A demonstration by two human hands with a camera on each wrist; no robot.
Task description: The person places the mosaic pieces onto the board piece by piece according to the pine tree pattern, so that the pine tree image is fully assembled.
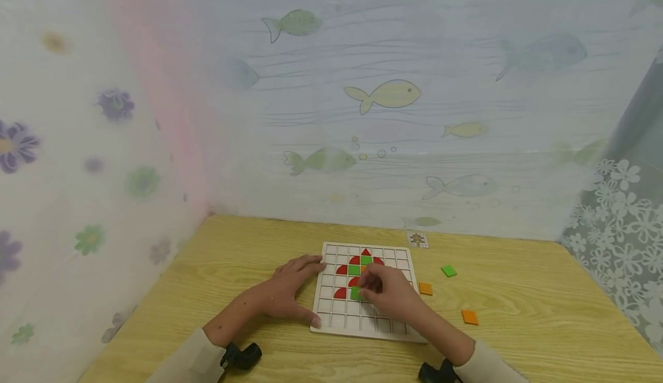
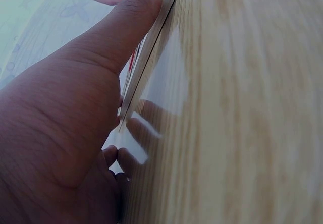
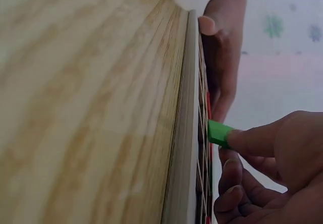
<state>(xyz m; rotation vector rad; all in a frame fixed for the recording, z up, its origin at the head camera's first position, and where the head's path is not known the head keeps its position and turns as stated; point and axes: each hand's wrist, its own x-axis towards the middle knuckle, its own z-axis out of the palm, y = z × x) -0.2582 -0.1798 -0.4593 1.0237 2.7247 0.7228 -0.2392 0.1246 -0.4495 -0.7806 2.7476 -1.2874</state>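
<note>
A white gridded board [image 1: 339, 321] lies on the table, with green squares, an orange piece and red curved and triangular pieces in its cells. My left hand [image 1: 282, 294] rests along the board's left edge, fingers fairly straight, thumb at the near left corner. Over the board's middle, my right hand [image 1: 392, 295] pinches a green square tile [image 3: 218, 133] between thumb and fingers. In the right wrist view this tile stands tilted against the grid. Beside it in the head view sits a red curved piece [image 1: 340, 294]. The right hand hides several cells.
To the board's right lie a loose green tile [image 1: 448, 270], one orange tile [image 1: 426, 288] by the edge and another orange tile [image 1: 469, 317] nearer me. A small pattern card [image 1: 417, 239] lies behind the board. Fish-printed sheeting [image 1: 311, 193] hangs behind the wooden table [image 1: 533, 291].
</note>
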